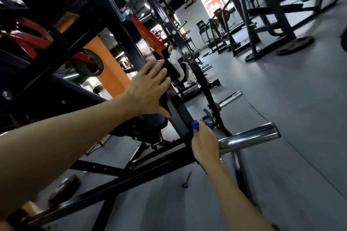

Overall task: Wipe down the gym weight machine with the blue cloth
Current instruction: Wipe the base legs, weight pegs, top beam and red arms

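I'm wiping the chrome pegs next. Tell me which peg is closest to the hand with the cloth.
The big chrome peg right beside the right hand holding the blue cloth; the others sit farther along.

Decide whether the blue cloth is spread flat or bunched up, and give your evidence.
Bunched up. The blue cloth shows only as a small wad poking from the right hand, which grips it against the black steel machine upright.

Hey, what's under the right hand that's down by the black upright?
A bunched blue cloth pokes out past the right hand, pressed against the black upright. Most of the cloth and the patch of frame beneath it are covered by the hand.
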